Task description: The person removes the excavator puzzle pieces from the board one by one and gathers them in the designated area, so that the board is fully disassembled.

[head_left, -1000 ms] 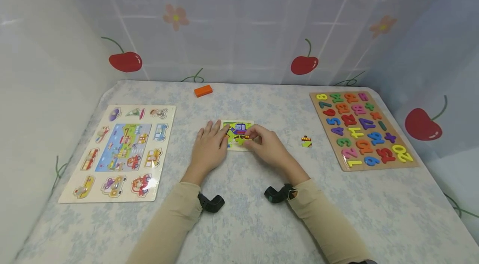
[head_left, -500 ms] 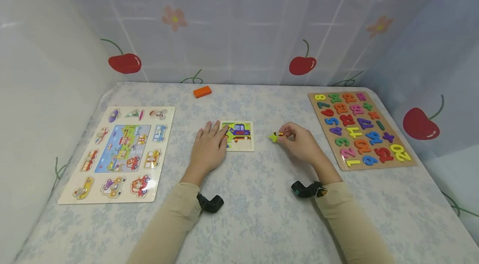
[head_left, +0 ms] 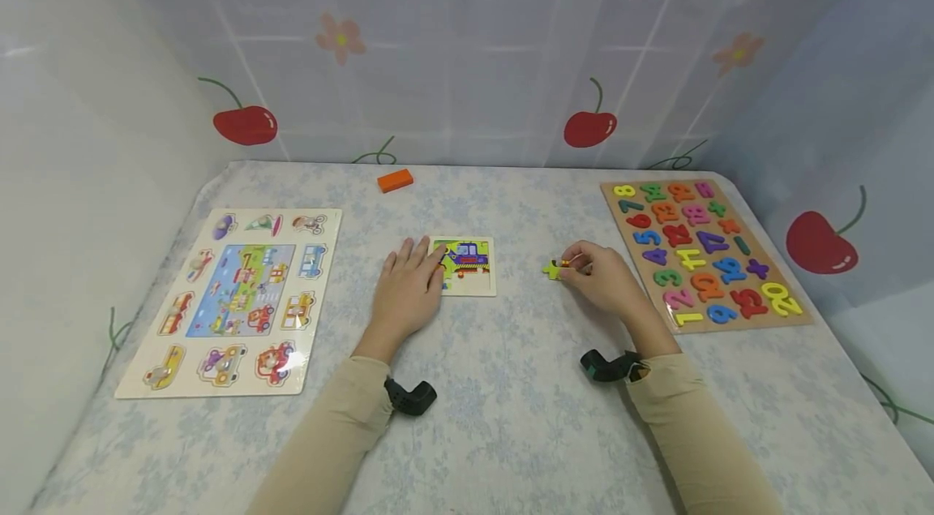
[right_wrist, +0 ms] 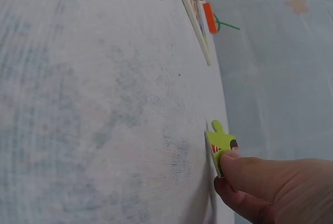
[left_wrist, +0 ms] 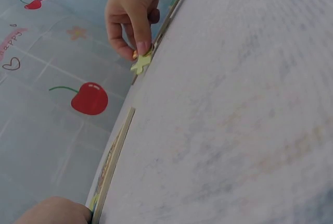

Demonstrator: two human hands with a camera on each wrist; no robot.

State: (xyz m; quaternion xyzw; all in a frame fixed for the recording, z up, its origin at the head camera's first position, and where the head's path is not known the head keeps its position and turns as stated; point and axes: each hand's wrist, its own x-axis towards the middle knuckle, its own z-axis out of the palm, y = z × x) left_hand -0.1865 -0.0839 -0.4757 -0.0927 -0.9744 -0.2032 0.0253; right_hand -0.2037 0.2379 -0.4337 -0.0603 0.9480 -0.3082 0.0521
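Note:
On the table in the head view lies a small framed jigsaw puzzle (head_left: 477, 290) with a purple and blue vehicle picture; its lower right part shows bare backing. My left hand (head_left: 409, 288) rests on its left side with fingers fairly straight, covering that part. To the right of the puzzle, my right hand (head_left: 601, 280) pinches a lime-green puzzle piece (head_left: 552, 270) between thumb and fingers. In the right wrist view the piece (right_wrist: 221, 139) shows a rounded tab plus red and black markings, and stands tilted close to the tabletop.
A large vehicle peg puzzle board (head_left: 319, 336) lies at the left. At the right is a number puzzle board (head_left: 679, 327), close to my right hand. An orange block (head_left: 395, 181) sits near the table's back edge, before a hanging printed cloth (head_left: 452, 77).
My right hand has moved right, away from the puzzle, carrying the green puzzle piece. A loose piece seen earlier at the right is now out of sight. My left hand has stayed put.

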